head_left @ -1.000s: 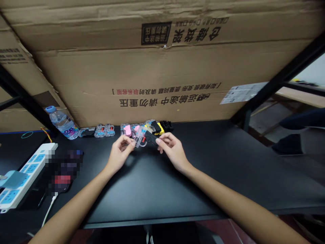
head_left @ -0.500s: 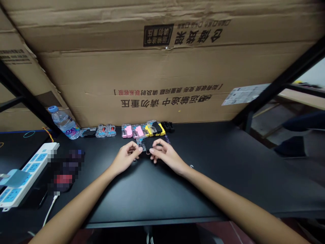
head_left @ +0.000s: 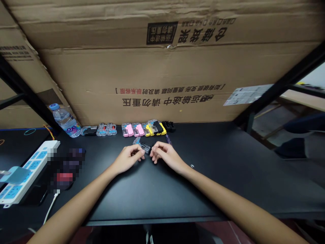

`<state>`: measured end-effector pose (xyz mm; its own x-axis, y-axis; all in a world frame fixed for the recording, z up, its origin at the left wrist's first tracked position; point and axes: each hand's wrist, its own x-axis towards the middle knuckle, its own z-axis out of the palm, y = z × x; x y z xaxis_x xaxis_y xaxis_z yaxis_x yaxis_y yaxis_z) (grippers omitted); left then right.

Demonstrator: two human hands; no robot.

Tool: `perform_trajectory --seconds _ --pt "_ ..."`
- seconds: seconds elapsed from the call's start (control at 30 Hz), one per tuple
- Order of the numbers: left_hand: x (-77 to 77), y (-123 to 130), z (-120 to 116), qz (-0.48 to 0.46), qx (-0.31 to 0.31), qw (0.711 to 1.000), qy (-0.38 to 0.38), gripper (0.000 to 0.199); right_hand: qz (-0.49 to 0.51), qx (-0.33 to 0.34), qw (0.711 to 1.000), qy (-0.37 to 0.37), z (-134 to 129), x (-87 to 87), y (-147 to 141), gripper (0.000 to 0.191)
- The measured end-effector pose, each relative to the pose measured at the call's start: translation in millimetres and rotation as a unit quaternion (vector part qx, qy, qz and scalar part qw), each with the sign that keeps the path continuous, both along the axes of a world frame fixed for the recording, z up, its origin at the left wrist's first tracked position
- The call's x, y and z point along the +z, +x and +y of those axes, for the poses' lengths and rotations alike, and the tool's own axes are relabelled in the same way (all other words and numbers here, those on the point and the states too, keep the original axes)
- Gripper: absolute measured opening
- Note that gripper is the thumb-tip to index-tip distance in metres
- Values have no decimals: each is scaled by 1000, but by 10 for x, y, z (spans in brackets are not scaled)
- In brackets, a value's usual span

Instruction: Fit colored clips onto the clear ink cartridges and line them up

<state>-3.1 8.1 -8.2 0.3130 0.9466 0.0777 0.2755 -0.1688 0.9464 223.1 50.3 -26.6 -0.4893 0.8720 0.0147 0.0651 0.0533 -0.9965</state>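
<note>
A small clear-and-black piece shaped like a toy pistol (head_left: 143, 146) is tilted between my hands, just above or on the black desk (head_left: 152, 189). My left hand (head_left: 130, 158) is closed, with curled fingers and thumb against its near left side. On the other side, my right hand (head_left: 166, 155) has its bent fingertips at the dark right end. The fingers partly cover the piece, so its lower part and the exact grip are hidden. Right behind it lies a thin dark purple part (head_left: 168, 139).
Along the cardboard (head_left: 152, 67) stand pink-and-clear pieces (head_left: 133, 129), yellow-and-black ones (head_left: 155, 128), black parts (head_left: 169, 126) and clear pieces (head_left: 106, 129). At left are a water bottle (head_left: 66, 121), a power strip (head_left: 30, 169) and a blurred-out item (head_left: 66, 171). A small white ring (head_left: 192, 166) lies right.
The piece has turned between my hands: its broad black face showed before, now a slanted clear body shows. My left hand has moved slightly right and nearer me.
</note>
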Motion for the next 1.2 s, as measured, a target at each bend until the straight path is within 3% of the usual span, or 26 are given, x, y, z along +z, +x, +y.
perform_trajectory --seconds 0.13,0.2,0.3,0.43,0.57,0.73,0.97,1.1,1.2 --pt "52 -35 -17 57 35 997 40 37 -102 -70 968 220 -8 27 56 18" --pt "51 -64 -13 83 50 994 56 36 -148 -55 935 317 -15 47 75 16" --pt "16 -103 7 106 58 990 67 36 -220 6 894 391 -28 47 92 32" --pt "-39 -137 41 160 60 980 104 33 -265 31 873 409 -49 37 99 28" --pt "-84 -146 63 212 55 966 138 28 -256 20 877 406 -73 66 90 15" --pt "-119 -115 52 207 23 967 148 20 -259 38 874 409 -92 69 64 13" --pt "-111 -99 37 195 4 968 160 20 -287 77 841 452 -94 28 59 47" --pt "-68 -69 24 157 0 978 140 26 -307 71 821 476 -94 35 66 40" --pt "27 -85 19 165 37 978 125 28 -330 66 803 492 -111 80 66 35"
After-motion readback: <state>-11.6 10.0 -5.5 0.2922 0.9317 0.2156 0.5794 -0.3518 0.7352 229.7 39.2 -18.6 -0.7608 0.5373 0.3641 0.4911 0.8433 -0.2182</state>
